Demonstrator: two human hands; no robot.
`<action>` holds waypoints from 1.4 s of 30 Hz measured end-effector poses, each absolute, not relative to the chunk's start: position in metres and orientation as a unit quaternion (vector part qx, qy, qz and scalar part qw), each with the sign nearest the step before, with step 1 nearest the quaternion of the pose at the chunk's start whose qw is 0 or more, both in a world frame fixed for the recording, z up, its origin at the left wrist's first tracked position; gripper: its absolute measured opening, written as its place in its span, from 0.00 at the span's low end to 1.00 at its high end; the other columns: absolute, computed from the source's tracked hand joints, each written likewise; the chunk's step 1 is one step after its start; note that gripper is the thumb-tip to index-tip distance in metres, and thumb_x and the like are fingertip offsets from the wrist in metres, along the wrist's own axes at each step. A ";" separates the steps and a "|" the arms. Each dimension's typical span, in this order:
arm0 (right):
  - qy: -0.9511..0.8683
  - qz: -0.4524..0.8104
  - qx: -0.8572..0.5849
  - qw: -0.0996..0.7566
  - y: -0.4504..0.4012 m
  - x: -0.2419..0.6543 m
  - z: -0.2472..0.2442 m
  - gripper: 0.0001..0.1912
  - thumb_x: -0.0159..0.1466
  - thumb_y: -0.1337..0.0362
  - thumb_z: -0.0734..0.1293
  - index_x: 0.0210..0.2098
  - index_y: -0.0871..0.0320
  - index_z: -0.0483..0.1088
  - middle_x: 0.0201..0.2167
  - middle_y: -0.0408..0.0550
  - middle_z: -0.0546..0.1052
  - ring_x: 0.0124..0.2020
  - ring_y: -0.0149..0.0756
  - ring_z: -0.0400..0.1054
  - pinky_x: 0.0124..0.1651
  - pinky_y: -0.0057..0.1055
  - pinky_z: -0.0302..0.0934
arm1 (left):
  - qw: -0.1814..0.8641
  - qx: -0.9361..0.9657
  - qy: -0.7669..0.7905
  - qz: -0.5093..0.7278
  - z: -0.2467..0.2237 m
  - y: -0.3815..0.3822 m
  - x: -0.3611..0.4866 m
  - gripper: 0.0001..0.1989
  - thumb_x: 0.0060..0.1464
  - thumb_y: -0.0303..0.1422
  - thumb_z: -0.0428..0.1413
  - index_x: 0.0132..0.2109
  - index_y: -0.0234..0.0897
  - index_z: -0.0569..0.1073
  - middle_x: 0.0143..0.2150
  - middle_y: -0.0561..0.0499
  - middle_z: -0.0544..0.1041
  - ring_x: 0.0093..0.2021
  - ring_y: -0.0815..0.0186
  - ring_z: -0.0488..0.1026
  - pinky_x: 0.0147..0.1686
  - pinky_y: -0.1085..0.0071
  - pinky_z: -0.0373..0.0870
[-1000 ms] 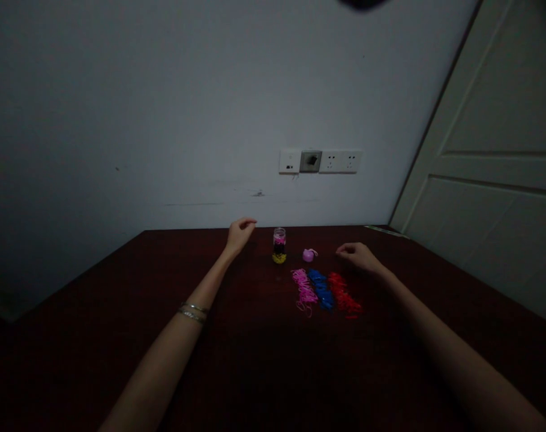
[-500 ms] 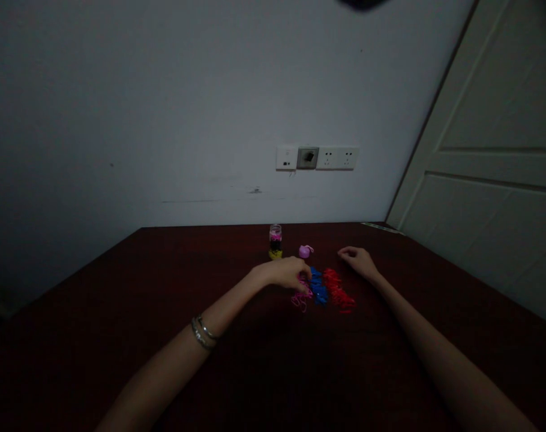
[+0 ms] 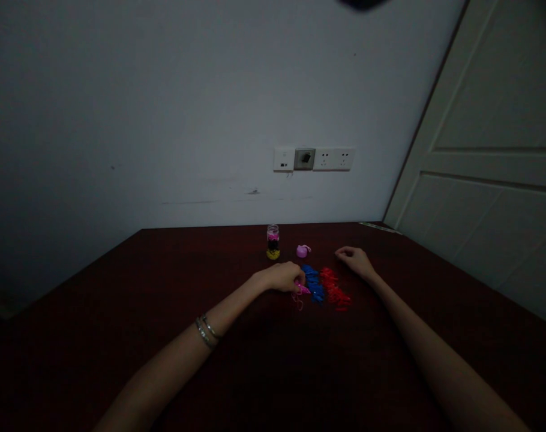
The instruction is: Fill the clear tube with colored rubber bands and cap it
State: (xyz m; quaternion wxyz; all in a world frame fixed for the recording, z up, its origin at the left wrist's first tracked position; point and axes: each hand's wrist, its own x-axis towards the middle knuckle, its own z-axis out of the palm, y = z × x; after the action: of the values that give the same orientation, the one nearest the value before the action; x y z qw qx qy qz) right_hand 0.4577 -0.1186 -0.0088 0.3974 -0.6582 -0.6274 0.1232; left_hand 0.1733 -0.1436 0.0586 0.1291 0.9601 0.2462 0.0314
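Observation:
My left hand [image 3: 284,277] is closed on some pink bands [image 3: 302,289] at the left end of the coloured piles, with a few loose loops below its fingers. Beside them lies a pile of blue bands [image 3: 314,284], then a pile of red bands [image 3: 335,289]. My right hand [image 3: 354,260] rests on the table behind and right of the red pile, its fingers curled with thumb and fingertips close together; nothing shows between them. Behind my left hand stands an open clear jar [image 3: 273,242] with pink, black and yellow layers. A pink lid [image 3: 302,251] lies to its right.
The dark red table [image 3: 187,258] meets a pale wall [image 3: 187,120] at the back. Sockets and switches [image 3: 334,159] are set in the wall. A white panelled door [image 3: 489,162] stands at the right.
The fingers of my left hand have drawn together on the pink bands, and some of these are bunched up at the fingertips. My right hand has stayed in place.

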 end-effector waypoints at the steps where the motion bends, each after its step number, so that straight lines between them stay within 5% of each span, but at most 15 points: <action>1: -0.627 0.122 -0.656 0.401 -0.118 0.458 -0.010 0.14 0.52 0.58 0.61 0.30 0.61 0.73 0.26 0.49 0.76 0.30 0.37 0.69 0.32 0.28 0.59 | 0.127 0.961 0.245 0.031 0.058 -0.143 0.173 0.08 0.43 0.29 0.56 0.35 0.38 0.76 0.32 0.50 0.74 0.30 0.68 0.68 0.26 0.76 0.58; 15: -0.626 0.119 -0.655 0.406 -0.114 0.459 -0.012 0.14 0.51 0.58 0.62 0.29 0.61 0.74 0.26 0.49 0.77 0.29 0.37 0.69 0.31 0.29 0.59 | 0.202 0.947 0.237 0.076 0.071 -0.127 0.156 0.08 0.43 0.26 0.55 0.33 0.30 0.76 0.31 0.50 0.74 0.28 0.72 0.66 0.28 0.77 0.60; 25: -0.631 0.117 -0.654 0.400 -0.108 0.463 -0.017 0.14 0.52 0.57 0.62 0.29 0.60 0.74 0.30 0.49 0.78 0.33 0.39 0.70 0.35 0.29 0.60 | 0.220 0.920 0.288 0.146 0.139 -0.091 0.130 0.09 0.45 0.29 0.56 0.35 0.29 0.76 0.31 0.47 0.76 0.29 0.70 0.69 0.29 0.76 0.62; 32: -0.636 0.113 -0.653 0.396 -0.107 0.464 -0.018 0.15 0.52 0.57 0.61 0.30 0.60 0.74 0.29 0.49 0.77 0.32 0.39 0.70 0.34 0.29 0.60 | 0.123 0.926 0.316 0.166 0.180 -0.054 0.124 0.08 0.42 0.26 0.56 0.32 0.28 0.77 0.27 0.48 0.76 0.26 0.72 0.66 0.29 0.75 0.60; 42: -0.633 0.114 -0.655 0.397 -0.106 0.465 -0.019 0.14 0.52 0.58 0.61 0.30 0.60 0.74 0.31 0.50 0.78 0.34 0.40 0.71 0.35 0.30 0.60 | 0.087 0.919 0.380 0.066 0.179 -0.026 0.131 0.09 0.38 0.26 0.58 0.31 0.29 0.78 0.27 0.48 0.77 0.27 0.70 0.69 0.29 0.76 0.61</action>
State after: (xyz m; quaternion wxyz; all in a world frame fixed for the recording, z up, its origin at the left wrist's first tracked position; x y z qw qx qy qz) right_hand 0.4649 -0.1061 -0.0192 0.3965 -0.6554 -0.6326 0.1140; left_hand 0.1311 -0.0259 0.1785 0.0872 0.9186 0.3797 0.0659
